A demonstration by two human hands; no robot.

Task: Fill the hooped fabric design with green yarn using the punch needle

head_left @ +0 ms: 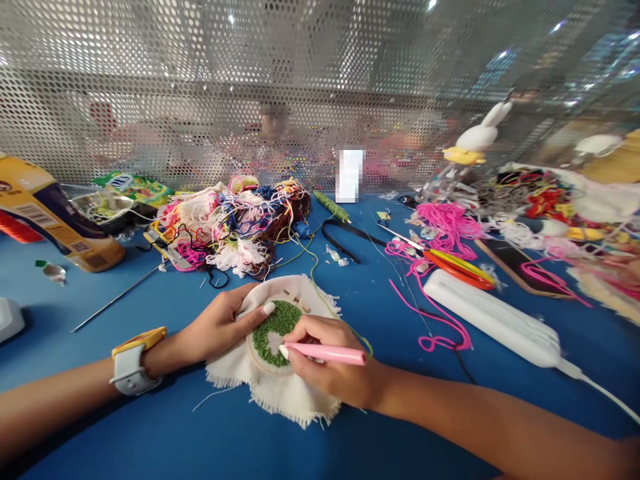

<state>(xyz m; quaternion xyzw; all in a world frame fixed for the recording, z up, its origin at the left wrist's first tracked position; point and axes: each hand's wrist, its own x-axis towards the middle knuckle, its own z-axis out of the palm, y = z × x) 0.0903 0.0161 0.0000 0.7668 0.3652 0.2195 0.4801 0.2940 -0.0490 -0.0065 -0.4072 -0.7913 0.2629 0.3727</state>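
Hands steady hoop; right grips pink needle.

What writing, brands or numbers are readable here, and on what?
None can be read.
Yellow bottle: label and barcode print too small.
Green packet: logo too blurred.
Pink punch needle in the right hand: no lettering shows.
Hooped cloth held by the left hand: no lettering.

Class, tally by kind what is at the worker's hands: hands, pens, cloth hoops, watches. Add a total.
Bare hands, left hand and right hand: 2
Pink plastic pen tool: 1
Round hoop of cream cloth with green stitching: 1
White-strapped wristwatch: 1
Total: 5
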